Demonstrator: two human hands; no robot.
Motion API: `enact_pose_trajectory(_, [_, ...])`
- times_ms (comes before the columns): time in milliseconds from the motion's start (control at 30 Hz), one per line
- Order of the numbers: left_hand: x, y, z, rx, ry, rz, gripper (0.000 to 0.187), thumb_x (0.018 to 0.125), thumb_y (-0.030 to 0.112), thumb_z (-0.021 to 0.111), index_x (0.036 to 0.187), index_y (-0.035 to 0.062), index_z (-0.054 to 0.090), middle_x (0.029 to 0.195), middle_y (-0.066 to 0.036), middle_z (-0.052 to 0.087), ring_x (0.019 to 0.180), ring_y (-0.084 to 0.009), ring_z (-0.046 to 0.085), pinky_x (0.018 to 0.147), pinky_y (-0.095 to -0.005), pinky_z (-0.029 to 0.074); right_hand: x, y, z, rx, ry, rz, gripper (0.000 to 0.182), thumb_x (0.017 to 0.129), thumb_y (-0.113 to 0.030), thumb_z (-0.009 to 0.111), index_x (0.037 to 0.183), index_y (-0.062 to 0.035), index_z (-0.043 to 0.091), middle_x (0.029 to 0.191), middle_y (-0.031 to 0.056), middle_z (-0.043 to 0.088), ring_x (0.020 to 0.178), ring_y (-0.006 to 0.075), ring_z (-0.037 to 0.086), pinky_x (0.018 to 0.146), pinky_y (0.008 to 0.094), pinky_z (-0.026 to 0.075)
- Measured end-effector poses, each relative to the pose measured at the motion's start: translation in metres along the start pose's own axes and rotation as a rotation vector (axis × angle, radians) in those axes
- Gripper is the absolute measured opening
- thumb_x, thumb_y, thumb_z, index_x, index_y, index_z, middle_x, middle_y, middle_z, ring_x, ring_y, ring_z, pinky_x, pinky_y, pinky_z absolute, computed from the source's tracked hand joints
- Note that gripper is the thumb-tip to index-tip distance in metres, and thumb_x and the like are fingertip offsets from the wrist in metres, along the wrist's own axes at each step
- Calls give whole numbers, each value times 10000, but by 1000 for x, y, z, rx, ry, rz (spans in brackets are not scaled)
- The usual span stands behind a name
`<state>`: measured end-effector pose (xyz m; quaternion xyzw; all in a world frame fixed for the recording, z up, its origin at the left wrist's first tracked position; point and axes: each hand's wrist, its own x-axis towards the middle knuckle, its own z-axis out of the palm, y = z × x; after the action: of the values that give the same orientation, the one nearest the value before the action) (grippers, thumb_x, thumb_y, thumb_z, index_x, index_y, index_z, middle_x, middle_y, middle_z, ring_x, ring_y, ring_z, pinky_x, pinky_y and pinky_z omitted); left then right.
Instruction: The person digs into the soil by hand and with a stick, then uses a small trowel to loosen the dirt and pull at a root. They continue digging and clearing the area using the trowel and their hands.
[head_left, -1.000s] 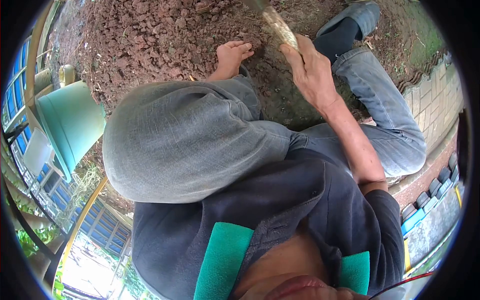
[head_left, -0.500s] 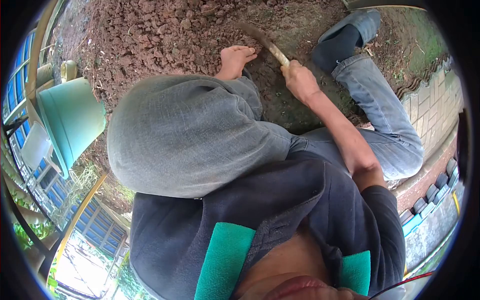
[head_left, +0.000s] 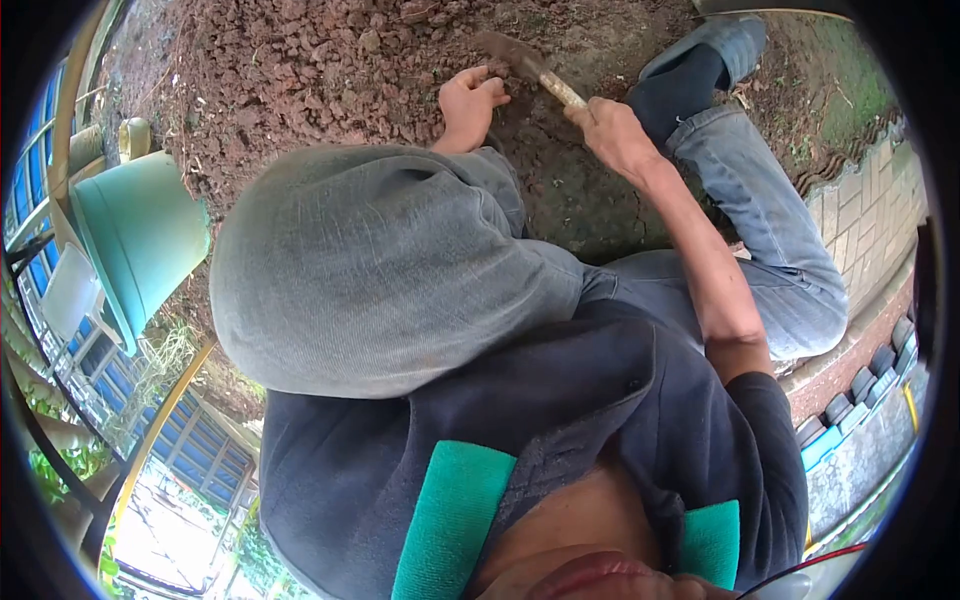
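Right hand (head_left: 612,132) fisted, left hand (head_left: 468,100) curled

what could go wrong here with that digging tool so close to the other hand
The blade of the digging tool sits in the loose soil right beside the left hand, whose fingers rest on the clods; a slip or hard stroke could catch them. The right hand grips only the handle's end, so control may be weak. The shoe also lies close to the working spot and could be struck or showered with dirt.
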<state>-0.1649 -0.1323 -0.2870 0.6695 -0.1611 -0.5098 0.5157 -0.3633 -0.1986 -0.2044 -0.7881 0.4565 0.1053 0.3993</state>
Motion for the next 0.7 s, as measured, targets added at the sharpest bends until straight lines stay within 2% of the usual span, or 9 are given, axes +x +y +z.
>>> enact_pose_trajectory(33, [3, -1, -3, -15, -28, -28, 396, 834, -23, 606, 1171, -184, 474, 989, -220, 594, 816, -261, 641, 726, -338, 579, 0, 8, 3, 13, 113, -38, 333, 944, -283, 498, 904, 46, 524, 668, 281, 560, 697, 436, 595, 577, 466, 460])
enact_pose_trajectory(133, [4, -9, -3, -75, 7, -34, 400, 833, -19, 610, 1170, -185, 475, 979, -217, 598, 817, -260, 643, 726, -339, 580, -26, -46, -30, 89, 269, -14, 364, 930, -303, 505, 920, 59, 536, 690, 288, 599, 693, 424, 625, 590, 489, 496])
enact_pose_trajectory(233, [0, -10, -4, -83, -15, -72, 413, 824, -18, 618, 1168, -193, 472, 984, -219, 600, 809, -262, 643, 717, -340, 578, -15, -20, 27, -57, 314, -22, 340, 930, -271, 496, 919, 68, 523, 750, 301, 610, 725, 446, 619, 645, 501, 495])
enact_pose_trajectory(267, [4, -8, -3, -90, -25, -74, 416, 822, -18, 619, 1167, -196, 470, 989, -221, 600, 809, -262, 644, 715, -340, 577, -7, -7, 42, -19, 159, 86, 338, 931, -256, 481, 903, 77, 532, 797, 308, 615, 757, 464, 609, 688, 507, 489])
enact_pose_trajectory(400, [2, -3, -9, -86, -66, -59, 419, 816, -24, 619, 1163, -206, 468, 986, -227, 603, 813, -271, 647, 724, -344, 576, -12, -31, -12, 40, 113, -16, 355, 939, -270, 467, 884, 69, 556, 791, 314, 607, 770, 460, 607, 688, 501, 486])
enact_pose_trajectory(433, [2, -3, -6, -133, -35, -84, 394, 814, -36, 610, 1145, -206, 480, 980, -231, 607, 802, -272, 649, 728, -346, 578, -20, -46, -23, 103, 159, 80, 344, 938, -266, 470, 888, 64, 555, 784, 312, 605, 762, 458, 607, 677, 498, 486])
enact_pose_trajectory(533, [3, 2, -5, -134, -16, -91, 354, 813, -43, 605, 1118, -194, 508, 967, -234, 613, 789, -266, 650, 715, -342, 581, -28, -57, -22, 94, 364, 3, 331, 934, -251, 467, 883, 63, 556, 800, 313, 608, 759, 455, 609, 672, 494, 487])
enact_pose_trajectory(633, [22, 20, -20, -93, 108, -15, 338, 802, -49, 605, 1109, -171, 530, 917, -218, 628, 746, -253, 654, 670, -330, 582, -9, -17, 27, -65, 186, 31, 296, 930, -226, 463, 910, 59, 538, 806, 303, 613, 758, 450, 612, 673, 495, 487])
enact_pose_trajectory(700, [43, 39, -43, 196, 262, 158, 306, 770, -18, 628, 1056, -122, 600, 827, -175, 652, 704, -225, 656, 619, -291, 559, -7, -23, 15, -50, 131, 62, 270, 927, -211, 461, 934, 52, 523, 799, 293, 615, 752, 445, 613, 673, 495, 489])
